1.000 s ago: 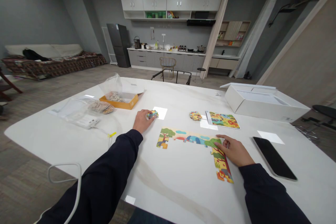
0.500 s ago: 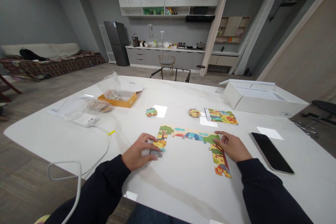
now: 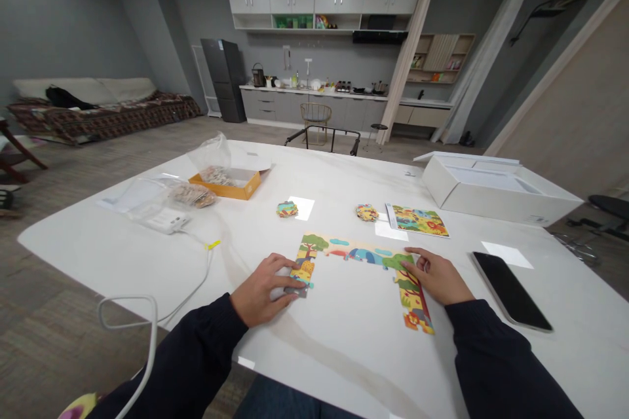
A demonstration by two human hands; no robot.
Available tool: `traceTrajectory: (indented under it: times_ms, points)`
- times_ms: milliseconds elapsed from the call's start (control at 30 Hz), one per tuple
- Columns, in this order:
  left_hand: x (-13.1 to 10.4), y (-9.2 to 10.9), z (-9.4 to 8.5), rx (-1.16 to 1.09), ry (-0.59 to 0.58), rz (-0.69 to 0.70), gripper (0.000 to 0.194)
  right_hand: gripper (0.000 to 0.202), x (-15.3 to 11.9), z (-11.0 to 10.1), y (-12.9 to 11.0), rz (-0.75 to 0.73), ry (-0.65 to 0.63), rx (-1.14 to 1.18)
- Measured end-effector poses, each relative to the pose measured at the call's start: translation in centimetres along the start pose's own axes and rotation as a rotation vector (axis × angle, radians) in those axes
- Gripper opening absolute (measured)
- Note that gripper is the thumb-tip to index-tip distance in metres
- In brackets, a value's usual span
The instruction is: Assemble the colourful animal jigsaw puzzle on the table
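Observation:
Joined jigsaw pieces [image 3: 361, 253] form an upside-down U of animals and trees on the white table. At the lower end of its left side, my left hand [image 3: 263, 290] has finger and thumb closed about a grey-edged jigsaw piece [image 3: 301, 291]. This piece lies against the yellow animal piece above it; whether they interlock, I cannot tell. My right hand [image 3: 437, 275] rests with fingers apart on the top right corner, by the green tree. Beyond the strip lie two small piles of pieces, one left [image 3: 286, 209] and one right [image 3: 367, 212], beside a picture card [image 3: 420, 220].
A phone [image 3: 511, 290] lies at the right, with a white box [image 3: 491, 193] behind it. Far left are an orange box [image 3: 246, 186], bagged pieces [image 3: 192, 195] and a white adapter [image 3: 164, 221], whose cable [image 3: 153, 314] runs past my left arm.
The left hand has pushed its jigsaw piece up against the left side, and its fingers now lie lower over the piece. The right hand stays on the corner. The view has shifted slightly.

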State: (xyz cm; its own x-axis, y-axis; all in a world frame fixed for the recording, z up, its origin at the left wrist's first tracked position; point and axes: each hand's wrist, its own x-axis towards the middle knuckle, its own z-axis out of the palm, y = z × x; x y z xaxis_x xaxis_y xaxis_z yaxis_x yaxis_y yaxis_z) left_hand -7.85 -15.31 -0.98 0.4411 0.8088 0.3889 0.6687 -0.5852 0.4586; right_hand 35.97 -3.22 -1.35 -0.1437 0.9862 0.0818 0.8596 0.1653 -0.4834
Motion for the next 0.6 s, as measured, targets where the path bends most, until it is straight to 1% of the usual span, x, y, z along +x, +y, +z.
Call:
traceTrajectory:
  times_ms: [133,367,500,533,600]
  points:
    - [0.1,0.5,-0.2,0.021,0.006,0.005,0.027,0.055,0.1,0.2,0.3,-0.004,0.0,0.004]
    - [0.0,0.7,-0.1,0.026,-0.032,0.019,0.033,0.056,0.1,0.2,0.4,0.002,-0.001,0.012]
    - [0.2,1.1,-0.4,0.001,-0.054,0.028,0.03,0.057,0.1,0.2,0.2,-0.006,0.01,0.008]
    - [0.6,1.1,-0.6,-0.005,-0.046,0.024,0.027,0.057,0.1,0.2,0.2,-0.007,0.008,0.006]
    - [1.7,0.6,-1.2,-0.017,0.021,-0.012,0.02,0.057,0.1,0.2,0.1,-0.007,-0.001,0.002]
